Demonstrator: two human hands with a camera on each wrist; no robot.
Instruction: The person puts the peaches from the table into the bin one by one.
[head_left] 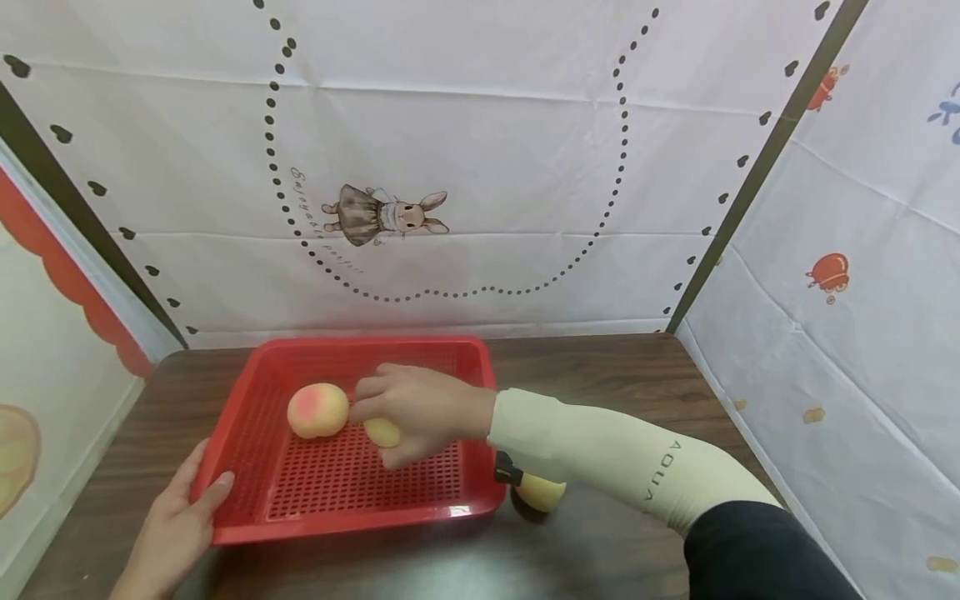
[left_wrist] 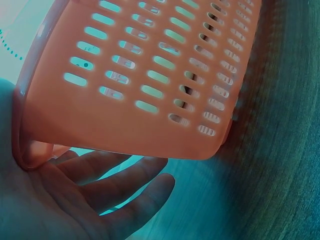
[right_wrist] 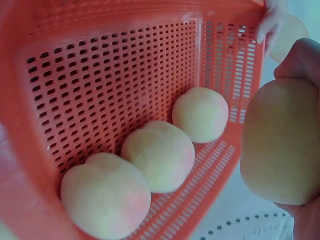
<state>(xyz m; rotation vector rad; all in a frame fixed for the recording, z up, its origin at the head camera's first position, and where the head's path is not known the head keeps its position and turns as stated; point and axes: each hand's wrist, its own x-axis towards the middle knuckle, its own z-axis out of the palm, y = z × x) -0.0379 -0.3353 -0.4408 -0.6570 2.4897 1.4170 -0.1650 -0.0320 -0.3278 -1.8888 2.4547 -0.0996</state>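
Note:
My right hand [head_left: 423, 410] grips a pale yellow peach [right_wrist: 282, 142] above the inside of a red plastic basket [head_left: 352, 523]. In the right wrist view, three peaches sit in a row along one side of the basket: one near the camera [right_wrist: 106, 196], a middle one [right_wrist: 159, 156] and a far one [right_wrist: 200, 115]. Only one pink-blushed peach [head_left: 318, 410] shows inside the basket in the head view; my right hand and forearm cover part of it. At the basket's near left corner my left hand [head_left: 176, 512] holds the rim, thumb over it and fingers outside beneath.
Another yellow fruit [head_left: 542, 492] lies on the dark wood table [head_left: 585, 542] just right of the basket, partly hidden by my right forearm. White printed cloth [head_left: 480, 167] hangs behind the table, with more cloth on both sides.

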